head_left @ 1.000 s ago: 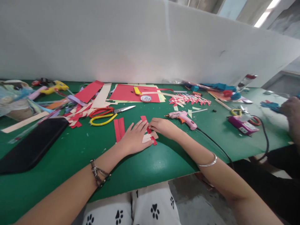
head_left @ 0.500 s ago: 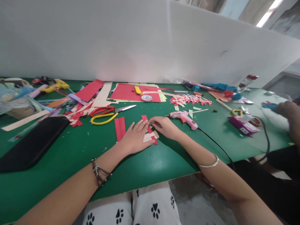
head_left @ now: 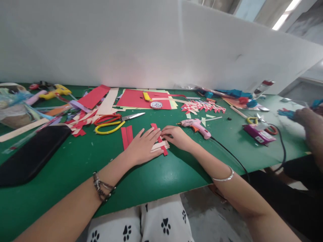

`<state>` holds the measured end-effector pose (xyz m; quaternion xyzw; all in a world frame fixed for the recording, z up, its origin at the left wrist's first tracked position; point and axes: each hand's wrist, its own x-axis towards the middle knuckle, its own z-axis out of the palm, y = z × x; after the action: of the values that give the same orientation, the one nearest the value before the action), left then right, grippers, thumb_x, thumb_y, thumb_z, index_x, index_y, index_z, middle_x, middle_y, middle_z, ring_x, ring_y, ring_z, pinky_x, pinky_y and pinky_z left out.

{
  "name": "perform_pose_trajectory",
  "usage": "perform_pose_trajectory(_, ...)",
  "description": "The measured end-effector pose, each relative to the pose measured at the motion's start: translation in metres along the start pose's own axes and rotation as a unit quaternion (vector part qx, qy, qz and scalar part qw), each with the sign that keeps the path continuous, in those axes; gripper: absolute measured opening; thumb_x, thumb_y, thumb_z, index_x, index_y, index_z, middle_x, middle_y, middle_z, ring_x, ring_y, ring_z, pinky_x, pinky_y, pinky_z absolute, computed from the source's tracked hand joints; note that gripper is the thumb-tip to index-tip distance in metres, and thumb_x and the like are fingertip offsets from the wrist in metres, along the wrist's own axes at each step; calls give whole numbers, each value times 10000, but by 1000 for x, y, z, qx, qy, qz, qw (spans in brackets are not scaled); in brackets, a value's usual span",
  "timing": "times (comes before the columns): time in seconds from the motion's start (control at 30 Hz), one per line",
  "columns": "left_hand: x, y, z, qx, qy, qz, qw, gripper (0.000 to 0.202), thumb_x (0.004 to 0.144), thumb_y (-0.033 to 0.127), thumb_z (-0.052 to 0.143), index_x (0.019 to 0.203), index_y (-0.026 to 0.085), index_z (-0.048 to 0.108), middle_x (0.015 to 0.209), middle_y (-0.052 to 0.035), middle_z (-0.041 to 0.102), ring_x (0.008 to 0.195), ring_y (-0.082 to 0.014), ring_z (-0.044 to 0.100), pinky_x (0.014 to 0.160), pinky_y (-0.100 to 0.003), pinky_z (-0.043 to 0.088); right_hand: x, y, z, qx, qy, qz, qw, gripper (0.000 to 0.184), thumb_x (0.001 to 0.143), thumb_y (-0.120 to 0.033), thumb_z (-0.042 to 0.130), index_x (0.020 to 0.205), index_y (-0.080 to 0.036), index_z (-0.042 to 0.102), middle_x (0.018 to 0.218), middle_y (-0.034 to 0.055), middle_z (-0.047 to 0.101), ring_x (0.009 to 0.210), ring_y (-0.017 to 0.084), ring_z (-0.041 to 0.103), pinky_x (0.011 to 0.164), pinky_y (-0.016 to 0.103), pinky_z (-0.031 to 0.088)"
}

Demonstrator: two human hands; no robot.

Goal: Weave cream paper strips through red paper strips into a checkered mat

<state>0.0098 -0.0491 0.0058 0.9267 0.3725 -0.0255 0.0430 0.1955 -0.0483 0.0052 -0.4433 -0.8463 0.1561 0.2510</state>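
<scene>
- At the left of the frame, a flat black case (head_left: 35, 154) lies on the green counter (head_left: 156, 178), well apart from the work.
- Left of centre, metal scissors with red and yellow handles (head_left: 122, 119) lie unused.
- Near the centre, two narrow red paper strips (head_left: 124, 137) lie side by side, their lower ends close to the person's wrist.
- The left hand (head_left: 145, 144) rests flat, palm down, fingers spread, pressing on the work.
- At the centre, partly under those fingers, cream paper strips (head_left: 158, 145) cross a slanting red paper strip (head_left: 165, 152). The step in hand looks like weaving or aligning these.
- Just right of centre, the right hand (head_left: 176, 137) has bent fingers, tips at the strips' edge; whether they pinch the paper cannot be told. The next move seems to call for a fine fingertip adjustment while the left hand prevents slipping.
- Right of centre, a pink plastic glue gun (head_left: 198, 125) lies near the right hand, nozzle pointing left, untouched.
</scene>
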Motion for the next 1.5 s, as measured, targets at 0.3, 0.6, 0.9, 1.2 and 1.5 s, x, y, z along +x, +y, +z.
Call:
perform_pose_trajectory(0.3,1,-1,-4,11,-17,4,1000,657,857,545,278,1402,178,265,1461,-40,267,1357,-223,170,1100,-457,18,-3,-4,-6,-56,-50,-19,997,225,816,-66,483,878,-123,692,957,97,647,851,157,605,801,280,472)
perform_pose_trajectory(0.6,-1,-2,-1,11,-5,9,1000,648,855,547,261,1397,192,281,1457,-45,280,1351,-240,189,1098,-458,7,-5,-10,-12,-81,-74,-16,994,240,820,-59,477,929,-109,685,995,109,642,886,164,602,823,289,473)
perform_pose_trajectory(0.9,-5,-6,-6,19,-29,11,999,637,857,541,295,1400,210,271,1471,-29,234,1354,-230,188,1099,-449,26,-5,-11,-14,-76,-78,-15,994,235,826,-68,475,913,-110,689,989,108,640,874,162,601,820,289,469)
perform_pose_trajectory(1.2,-13,-14,-17,6,-43,18,999,631,861,582,250,1401,255,265,1466,-11,246,1353,-241,191,1088,-479,-6,-6,-10,-13,-67,-72,-16,995,244,821,-60,461,883,-120,689,977,102,637,863,161,595,821,291,460)
perform_pose_trajectory(1.5,-10,0,-8,-6,19,-5,1000,720,856,604,239,1425,168,184,1483,-62,198,1358,-210,177,1106,-415,28,-6,-13,-11,-42,-44,-13,998,183,824,-88,484,920,-102,640,879,88,617,820,152,572,777,283,464)
